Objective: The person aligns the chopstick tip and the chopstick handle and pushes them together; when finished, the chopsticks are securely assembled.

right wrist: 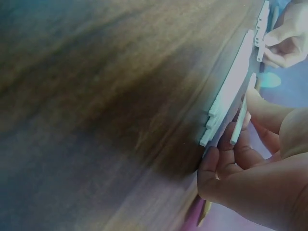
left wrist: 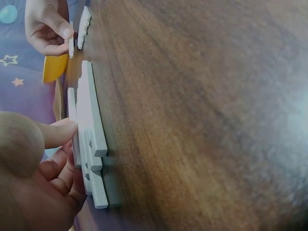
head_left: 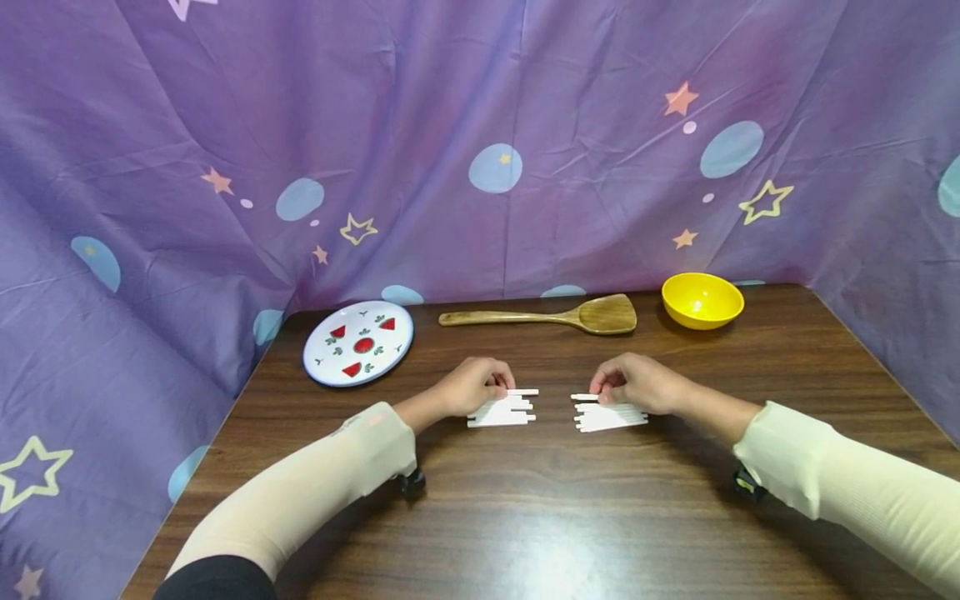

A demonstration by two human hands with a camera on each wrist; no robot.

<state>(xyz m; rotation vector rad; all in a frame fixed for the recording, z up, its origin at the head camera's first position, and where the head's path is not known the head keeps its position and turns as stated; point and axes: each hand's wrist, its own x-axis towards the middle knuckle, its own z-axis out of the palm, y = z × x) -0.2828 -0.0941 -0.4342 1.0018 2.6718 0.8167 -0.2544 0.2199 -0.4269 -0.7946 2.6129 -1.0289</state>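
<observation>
Two small groups of slim white sticks lie side by side on the brown wooden table (head_left: 555, 517), a left group (head_left: 497, 414) and a right group (head_left: 611, 418). My left hand (head_left: 474, 385) pinches one white stick (left wrist: 72, 103) between thumb and fingers at the far edge of the left group. Over the far side of the right group, my right hand (head_left: 647, 383) pinches another white stick (right wrist: 238, 123), seen held apart from the sticks beside it in the right wrist view. In the head view, the hands partly cover the sticks they hold.
At the back left lies a white plate (head_left: 337, 354) with watermelon pictures. Behind the hands rests a wooden spatula (head_left: 517, 317), and a yellow bowl (head_left: 702, 302) stands at the back right. A purple curtain (head_left: 420, 125) with stars hangs behind the table.
</observation>
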